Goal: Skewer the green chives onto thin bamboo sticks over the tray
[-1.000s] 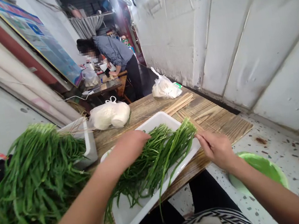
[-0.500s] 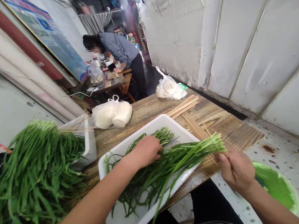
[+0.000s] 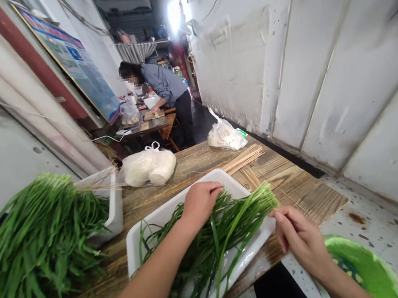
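Leafy stalks: the long green stalks (image 3: 245, 214) lie in the white tray (image 3: 132, 247), pale cut ends bunched at and over its right edge, some leaf tips trailing over its near edge.
Right hand: the right hand (image 3: 298, 231) is just outside the tray's right edge, thumb and forefinger brought together at the pale ends; whether a stem is caught between them cannot be told.
Left hand: the left hand (image 3: 202, 201) is above the tray's far half, fingers curled down at the stalks; its grip is hidden.
Handling: a light pinch near the firm pale ends would likely bruise less than a squeeze on the leaves; keeping those ends level, and the trailing tips inside the tray, should limit tangling.
Thin sticks: a bundle of thin sticks (image 3: 244, 158) lies beyond the tray.
Big heap: a larger heap of greens (image 3: 38, 255) is left of the tray.
Bucket: a green bucket (image 3: 375, 262) stands on the floor, right of the tray.
Writing: a blue poster (image 3: 71, 56), far beyond the tray to the left, carries print too small to read; a green-and-white card (image 3: 241, 132), beyond the tray, is equally unreadable.
Brands: none legible.
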`<move>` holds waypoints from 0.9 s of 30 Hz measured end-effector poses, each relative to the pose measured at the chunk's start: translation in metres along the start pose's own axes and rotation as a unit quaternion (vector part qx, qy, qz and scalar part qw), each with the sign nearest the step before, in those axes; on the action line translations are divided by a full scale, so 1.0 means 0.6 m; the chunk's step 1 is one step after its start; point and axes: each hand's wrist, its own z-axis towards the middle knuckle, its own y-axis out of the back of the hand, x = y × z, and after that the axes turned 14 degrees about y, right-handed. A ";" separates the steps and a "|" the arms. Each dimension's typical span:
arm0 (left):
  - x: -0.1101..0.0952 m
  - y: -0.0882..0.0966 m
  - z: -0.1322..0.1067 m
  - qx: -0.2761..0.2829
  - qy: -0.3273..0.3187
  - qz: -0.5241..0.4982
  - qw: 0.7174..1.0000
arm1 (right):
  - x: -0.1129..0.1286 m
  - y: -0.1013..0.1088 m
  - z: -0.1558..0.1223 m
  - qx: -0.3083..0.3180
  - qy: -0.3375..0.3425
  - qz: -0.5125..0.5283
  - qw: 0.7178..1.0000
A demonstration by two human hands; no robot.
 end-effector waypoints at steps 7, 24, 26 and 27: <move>-0.040 0.012 0.024 0.059 -0.057 0.074 0.994 | -0.024 0.010 0.020 0.036 0.006 -0.070 0.997; 0.026 -0.016 0.049 0.082 0.004 0.075 0.994 | -0.014 0.038 -0.014 0.014 0.084 -0.078 0.993; 0.013 -0.011 0.038 0.053 -0.010 0.014 0.998 | -0.011 0.029 -0.003 0.012 0.086 -0.089 0.992; 0.006 -0.009 0.032 0.038 -0.011 -0.009 0.999 | -0.010 0.024 0.004 0.013 0.090 -0.090 0.992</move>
